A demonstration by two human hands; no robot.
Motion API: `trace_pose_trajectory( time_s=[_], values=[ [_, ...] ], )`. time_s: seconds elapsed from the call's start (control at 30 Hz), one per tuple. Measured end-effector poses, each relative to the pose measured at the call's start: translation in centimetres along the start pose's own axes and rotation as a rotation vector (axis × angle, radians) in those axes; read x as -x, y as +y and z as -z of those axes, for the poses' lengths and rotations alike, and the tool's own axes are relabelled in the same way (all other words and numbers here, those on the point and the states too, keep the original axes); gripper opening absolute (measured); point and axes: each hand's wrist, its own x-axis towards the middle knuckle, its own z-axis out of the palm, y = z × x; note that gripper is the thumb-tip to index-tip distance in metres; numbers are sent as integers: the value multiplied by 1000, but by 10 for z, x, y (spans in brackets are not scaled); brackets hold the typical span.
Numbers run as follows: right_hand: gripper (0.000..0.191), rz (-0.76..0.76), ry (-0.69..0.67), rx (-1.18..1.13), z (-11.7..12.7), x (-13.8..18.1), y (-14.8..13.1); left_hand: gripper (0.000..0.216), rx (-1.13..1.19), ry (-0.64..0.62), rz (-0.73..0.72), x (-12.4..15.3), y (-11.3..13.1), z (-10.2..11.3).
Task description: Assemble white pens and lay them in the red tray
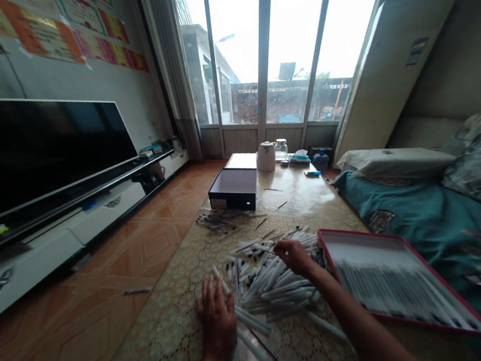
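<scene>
A loose pile of white, pen-like tubes (282, 287), some with dark ends, covers the middle of the patterned table. My right hand (292, 255) is above the far side of this pile, its fingertips pinched on a thin dark rod (266, 250). To the left of the pile, my left hand (216, 316) lies palm down with fingers stretched out, against a few white tubes (252, 321). A thin dark stick (265, 347) rests among those tubes. Beside my right forearm sits a shallow red-rimmed box lid (360, 232), with similar tubes lined up in rows inside.
A dark open box (233, 204) stands farther up the table, with thin dark-tipped sticks (219, 221) in front of it. Behind are a light kettle (266, 157), a glass jar (280, 149) and a tissue pack (300, 157). A teal-covered seat (365, 197) borders the right side.
</scene>
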Motion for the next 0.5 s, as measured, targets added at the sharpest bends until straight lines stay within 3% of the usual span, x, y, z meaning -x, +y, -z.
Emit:
trace_pose_trajectory(
  time_s=[0.1,0.2,0.33,0.5],
  values=[
    [18,38,-71,17,-30,-30,-26,38,17,-34,13,1,-5,2],
    [15,7,-92,66,-51,-42,-32,34,27,-80,30,-3,-5,11],
    [22,-4,-123,105,-60,-49,-25,28,111,-254,-51,-30,4,19],
    [19,21,-193,113,-64,-59,-27,37,148,-498,-143,-78,13,4]
  ],
)
